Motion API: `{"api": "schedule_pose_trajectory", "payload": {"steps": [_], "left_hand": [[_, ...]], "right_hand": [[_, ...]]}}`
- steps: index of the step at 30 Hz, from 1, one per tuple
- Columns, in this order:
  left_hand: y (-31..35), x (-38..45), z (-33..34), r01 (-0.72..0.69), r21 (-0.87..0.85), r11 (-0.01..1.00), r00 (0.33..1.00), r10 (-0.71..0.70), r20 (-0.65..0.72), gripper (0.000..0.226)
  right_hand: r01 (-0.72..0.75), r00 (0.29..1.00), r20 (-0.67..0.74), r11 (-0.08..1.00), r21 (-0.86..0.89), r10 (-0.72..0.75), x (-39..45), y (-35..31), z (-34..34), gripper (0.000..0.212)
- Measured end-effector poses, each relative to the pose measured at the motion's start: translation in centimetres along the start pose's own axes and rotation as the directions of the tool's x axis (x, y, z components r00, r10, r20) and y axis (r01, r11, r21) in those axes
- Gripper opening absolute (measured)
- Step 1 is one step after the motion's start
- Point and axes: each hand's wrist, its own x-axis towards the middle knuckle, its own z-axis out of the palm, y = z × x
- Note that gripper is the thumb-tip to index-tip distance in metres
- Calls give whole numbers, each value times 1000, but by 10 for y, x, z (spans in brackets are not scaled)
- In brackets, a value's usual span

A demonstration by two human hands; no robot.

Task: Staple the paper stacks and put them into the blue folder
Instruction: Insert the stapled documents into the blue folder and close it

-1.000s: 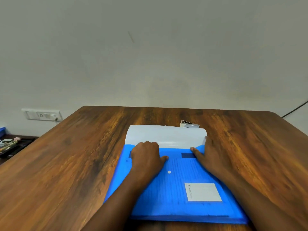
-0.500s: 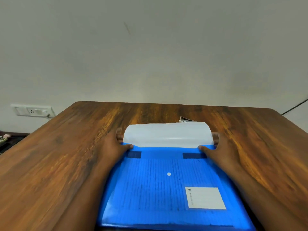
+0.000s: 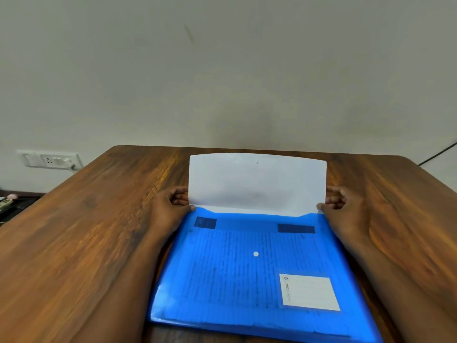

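Observation:
The blue folder (image 3: 237, 273) lies flat on the wooden table (image 3: 86, 231) right in front of me. Printed paper shows faintly through its translucent front, which carries a white snap dot and a white label (image 3: 309, 292). Its pale flap (image 3: 257, 184) stands upright at the far edge, with a small snap dot near its top. My left hand (image 3: 170, 209) pinches the flap's left edge at its base. My right hand (image 3: 346, 209) pinches the right edge the same way. No stapler shows; the raised flap hides the table behind it.
A wall socket with a plug (image 3: 52, 159) sits at the far left, and a dark cable (image 3: 437, 154) runs down at the far right. A low dark surface with small items (image 3: 10, 204) lies left of the table. A plain wall stands behind.
The flap has risen from a low curl to standing upright. My left hand moved from the folder's front to the flap's left edge, and the stapler behind went out of sight.

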Motion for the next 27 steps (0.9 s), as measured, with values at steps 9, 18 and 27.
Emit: {"api": "schedule_pose_trajectory", "payload": {"steps": [9,18,27], "left_hand": [[0,1,12,-90,45,995,995,91,-31,39],[29,-6,12,-125,-132,983,990,115,-76,52],[61,-24,11,-314,98,944,947,319,-43,47]], "right_hand": [[54,995,-78,999,-3,-54,13,5,-7,9],[37,998,-66,957,287,-19,13,-28,-26,41],[504,794,-125,758,-414,-595,1,-52,-28,25]]}}
